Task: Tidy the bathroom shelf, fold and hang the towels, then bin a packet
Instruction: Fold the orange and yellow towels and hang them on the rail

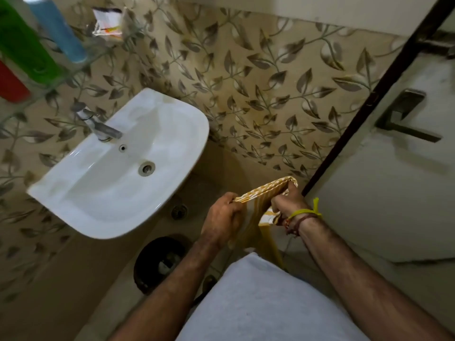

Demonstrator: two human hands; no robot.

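Observation:
A yellow and white striped towel (261, 193) is folded into a narrow band and hangs down in front of me. My left hand (221, 217) grips its near end from the left. My right hand (285, 205), with a yellow thread at the wrist, grips the folded edge from the right. A second, white towel (258, 299) lies over my front, below the hands. On the glass shelf (81, 62) at the upper left stand a green bottle (24, 43), a blue bottle (56, 28) and a red one (11, 84). A white and orange packet (108, 20) sits further along the shelf.
A white washbasin (118, 168) with a metal tap (98, 124) juts from the leaf-patterned tiled wall at the left. A dark round bin (160, 262) stands on the floor beneath it, beside a floor drain (179, 211). A white door (394, 180) with a metal handle (403, 116) closes off the right.

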